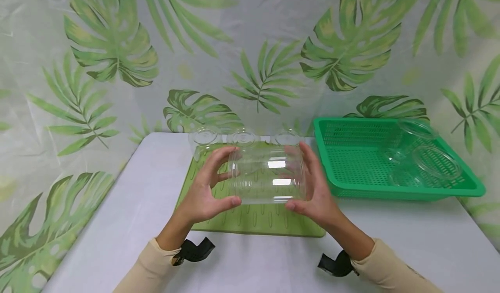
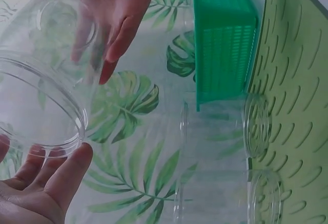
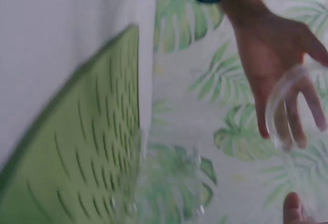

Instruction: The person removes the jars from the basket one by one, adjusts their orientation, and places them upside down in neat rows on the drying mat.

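Observation:
A clear jar [image 1: 269, 176] lies sideways in the air above the green mat [image 1: 258, 223], held between both hands. My left hand [image 1: 208, 195] grips its rimmed mouth end, thumb in front and fingers behind. At the base end my right hand [image 1: 316, 189] holds it with the thumb low and the fingers over the top. The left wrist view shows the jar's ringed mouth [image 2: 72, 137] tilted toward the left fingertips [image 2: 81, 155]. In the right wrist view the jar is blurred and partly cut off.
Three clear jars, one of them the left jar [image 1: 205, 139], stand bases up along the mat's back edge. To the right, a green basket [image 1: 332, 180] holds two more clear jars, the front one [image 1: 433, 162] leaning. White cloth [image 1: 129, 223] covers the table; a leaf-print curtain [image 1: 265, 15] hangs behind.

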`<state>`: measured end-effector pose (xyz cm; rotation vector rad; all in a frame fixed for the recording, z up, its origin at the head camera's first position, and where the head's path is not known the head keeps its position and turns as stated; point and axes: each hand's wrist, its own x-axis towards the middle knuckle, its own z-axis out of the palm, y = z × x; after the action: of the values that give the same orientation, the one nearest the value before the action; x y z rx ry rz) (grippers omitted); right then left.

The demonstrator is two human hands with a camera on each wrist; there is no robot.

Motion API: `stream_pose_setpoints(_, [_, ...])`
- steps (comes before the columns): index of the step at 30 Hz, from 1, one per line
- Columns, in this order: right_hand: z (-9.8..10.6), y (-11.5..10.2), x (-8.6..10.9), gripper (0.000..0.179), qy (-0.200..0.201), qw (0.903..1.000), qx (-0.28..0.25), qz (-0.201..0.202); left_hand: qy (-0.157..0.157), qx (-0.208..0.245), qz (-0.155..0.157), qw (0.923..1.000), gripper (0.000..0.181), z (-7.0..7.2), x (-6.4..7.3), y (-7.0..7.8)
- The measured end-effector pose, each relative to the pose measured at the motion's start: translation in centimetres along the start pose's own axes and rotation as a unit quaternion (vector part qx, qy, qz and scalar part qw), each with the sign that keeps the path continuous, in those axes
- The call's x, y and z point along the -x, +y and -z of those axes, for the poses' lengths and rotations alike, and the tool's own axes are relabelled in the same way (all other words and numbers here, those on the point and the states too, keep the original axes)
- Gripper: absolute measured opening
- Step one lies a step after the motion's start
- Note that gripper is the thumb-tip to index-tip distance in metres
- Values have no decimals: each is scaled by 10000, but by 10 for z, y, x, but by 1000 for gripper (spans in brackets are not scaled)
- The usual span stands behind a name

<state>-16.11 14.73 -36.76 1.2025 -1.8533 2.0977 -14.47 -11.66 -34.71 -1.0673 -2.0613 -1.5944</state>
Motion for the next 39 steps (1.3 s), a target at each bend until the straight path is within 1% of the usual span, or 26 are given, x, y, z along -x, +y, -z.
stream_pose_setpoints(2, [-5, 3, 1, 107, 216, 9984, -431, -279, 40, 112, -23, 9999, 93, -1, -1, -2])
stream_pose_setpoints(4, [-9, 5, 1, 105, 336, 9960, -735, -374, 50, 185, -42, 9998, 93, -1, -1, -4])
stream_pose_setpoints(7, [-13, 7, -2, 104, 440, 9953, -858, -115, 26, 291, -62, 9996, 93, -1, -2, -6])
stream_pose_setpoints(9, [-15, 7, -4, 104, 471, 9929, -1091, 106, 27, 373, -98, 9993, 93, -1, -2, -6])
stream_pose_setpoints(10, [-16, 7, -4, 103, 497, 9912, -1216, 150, 35, 430, -115, 9990, 94, -2, -3, -6])
stream_pose_setpoints(12, [-19, 6, -5, 101, 545, 9849, -1637, 154, 53, 573, -140, 9982, 95, -4, -4, -6])
stream_pose_setpoints(14, [-22, 4, -6, 98, 631, 9754, -2112, 103, 93, 709, -149, 9973, 95, -7, -5, -7])
stream_pose_setpoints(17, [-26, 2, -6, 95, 779, 9637, -2554, -34, 160, 861, -94, 9961, 97, -11, -7, -7])
stream_pose_setpoints(18, [-26, 1, -7, 94, 822, 9616, -2616, -63, 184, 888, -74, 9959, 97, -11, -8, -7])
stream_pose_setpoints(23, [-27, 1, -6, 95, 933, 9611, -2588, -244, 200, 935, -43, 9954, 98, -13, -7, -7])
stream_pose_setpoints(26, [-27, 3, -5, 94, 1006, 9629, -2492, -242, 149, 926, -54, 9956, 97, -13, -6, -8])
stream_pose_setpoints(29, [-27, 4, -5, 94, 1126, 9636, -2418, -200, 66, 816, 12, 9966, 96, -12, -4, -7])
stream_pose_setpoints(31, [-27, 4, -5, 94, 1188, 9636, -2389, -168, -16, 680, 94, 9976, 97, -11, -2, -8])
stream_pose_setpoints(34, [-26, 5, -5, 92, 1234, 9657, -2280, -136, -135, 406, 136, 9990, 97, -9, 0, -8])
stream_pose_setpoints(38, [-25, 4, -3, 91, 1204, 9722, -2006, -80, -228, -133, 189, 9995, 97, -6, 4, -9])
stream_pose_setpoints(39, [-24, 4, -3, 92, 1177, 9741, -1931, -64, -251, -304, 242, 9989, 96, -5, 5, -9])
